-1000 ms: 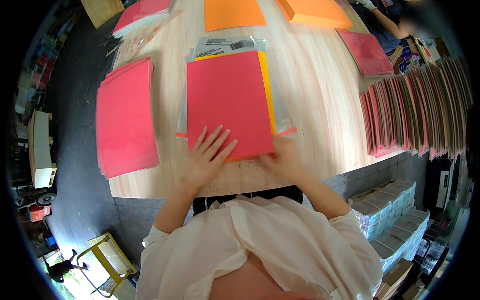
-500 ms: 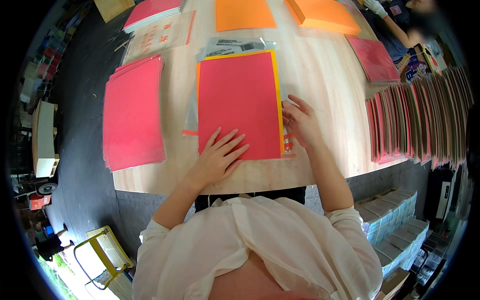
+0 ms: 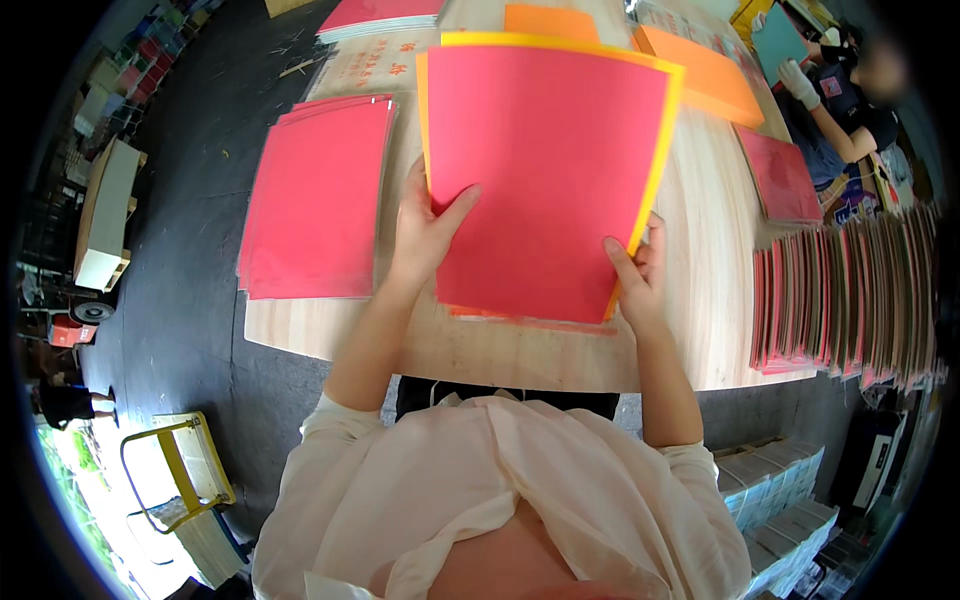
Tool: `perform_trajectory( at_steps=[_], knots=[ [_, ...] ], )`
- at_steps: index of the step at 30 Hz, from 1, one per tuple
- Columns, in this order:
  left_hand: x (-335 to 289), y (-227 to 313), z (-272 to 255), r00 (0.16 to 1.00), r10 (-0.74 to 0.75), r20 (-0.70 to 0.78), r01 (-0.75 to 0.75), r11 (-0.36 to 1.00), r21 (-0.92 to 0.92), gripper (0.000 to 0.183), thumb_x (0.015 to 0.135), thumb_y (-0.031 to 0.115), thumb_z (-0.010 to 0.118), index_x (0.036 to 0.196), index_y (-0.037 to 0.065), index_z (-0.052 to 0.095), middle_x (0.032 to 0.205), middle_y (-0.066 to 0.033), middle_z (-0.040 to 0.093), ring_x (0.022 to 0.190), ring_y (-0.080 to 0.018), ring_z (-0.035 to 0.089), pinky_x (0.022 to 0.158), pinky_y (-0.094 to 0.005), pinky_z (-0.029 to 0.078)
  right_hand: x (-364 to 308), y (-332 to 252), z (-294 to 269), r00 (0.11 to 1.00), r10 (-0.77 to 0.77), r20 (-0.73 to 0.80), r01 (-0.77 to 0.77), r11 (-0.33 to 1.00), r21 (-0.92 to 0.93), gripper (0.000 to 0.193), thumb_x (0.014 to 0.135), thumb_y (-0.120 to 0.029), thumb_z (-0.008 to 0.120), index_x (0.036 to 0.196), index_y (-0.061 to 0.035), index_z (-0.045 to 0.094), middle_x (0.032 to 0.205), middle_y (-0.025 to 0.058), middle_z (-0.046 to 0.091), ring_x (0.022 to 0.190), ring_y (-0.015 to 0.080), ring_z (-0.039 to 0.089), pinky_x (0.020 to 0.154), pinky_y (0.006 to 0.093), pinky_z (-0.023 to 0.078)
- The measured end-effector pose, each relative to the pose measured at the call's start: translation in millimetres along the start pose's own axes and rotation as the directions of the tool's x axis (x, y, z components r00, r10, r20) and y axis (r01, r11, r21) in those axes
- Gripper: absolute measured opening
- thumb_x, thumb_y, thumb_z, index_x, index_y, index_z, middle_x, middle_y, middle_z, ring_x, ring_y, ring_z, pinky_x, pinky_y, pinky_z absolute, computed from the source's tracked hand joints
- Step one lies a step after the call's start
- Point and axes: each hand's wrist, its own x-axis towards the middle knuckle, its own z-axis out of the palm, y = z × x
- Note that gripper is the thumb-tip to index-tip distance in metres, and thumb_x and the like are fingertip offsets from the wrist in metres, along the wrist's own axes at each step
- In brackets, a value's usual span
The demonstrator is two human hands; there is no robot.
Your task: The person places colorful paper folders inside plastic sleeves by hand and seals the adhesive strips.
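Both my hands grip a stack of coloured paper (image 3: 545, 180), raised above the table with its far end tipped up. Its top sheet is red; yellow and orange sheets show along the edges. On the left edge is my left hand (image 3: 425, 230), thumb on the red face and fingers behind. My right hand (image 3: 642, 270) pinches the lower right edge the same way. Under the paper's near edge peeks a clear plastic sleeve with an orange-red strip (image 3: 530, 322), mostly hidden. To the left lies a pile of red paper packs in clear sleeves (image 3: 320, 200).
The pale wooden table (image 3: 700, 340) also bears an orange paper stack (image 3: 700, 75) and a dark red pack (image 3: 780, 175). A long row of upright packs (image 3: 850, 300) stands at the right. A gloved co-worker (image 3: 840, 120) is at the far right. A yellow-framed trolley (image 3: 180, 470) stands on the floor.
The paper stack has come up off the table and tilted. My left hand has gone from lying on it to gripping its left edge; my right hand now grips the right edge. The view has shifted.
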Motion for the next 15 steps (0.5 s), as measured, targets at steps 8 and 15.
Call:
perform_trajectory(
  at_steps=[8,15],
  knots=[
    [-6.8,39.3,24.3,0.97,0.216,0.114,-0.208,0.975,-0.08,0.054,0.087,-0.003,0.069,0.132,0.001,0.04,0.119,-0.0077,0.055,0.111,-0.0134,0.054,0.096,-0.0307,0.046,8.5,-1.7,-16.9,0.966,-0.257,0.038,0.26,0.953,-0.155,0.049,0.094,0.003,0.058,0.137,-0.0046,0.035,0.126,0.0085,0.051,0.116,0.0152,0.049,0.1,0.0313,0.041],
    [-24.0,-7.9,21.3,0.97,0.192,0.149,-0.192,0.981,-0.014,0.065,0.083,-0.001,0.073,0.136,0.002,0.036,0.126,-0.0112,0.05,0.119,-0.0184,0.05,0.101,-0.0354,0.043,6.2,11.5,-10.3,0.959,-0.282,-0.031,0.275,0.952,-0.137,0.05,0.09,0.005,0.064,0.134,0.0008,0.041,0.126,0.0084,0.053,0.114,0.0147,0.052,0.097,0.032,0.044]
  ],
)
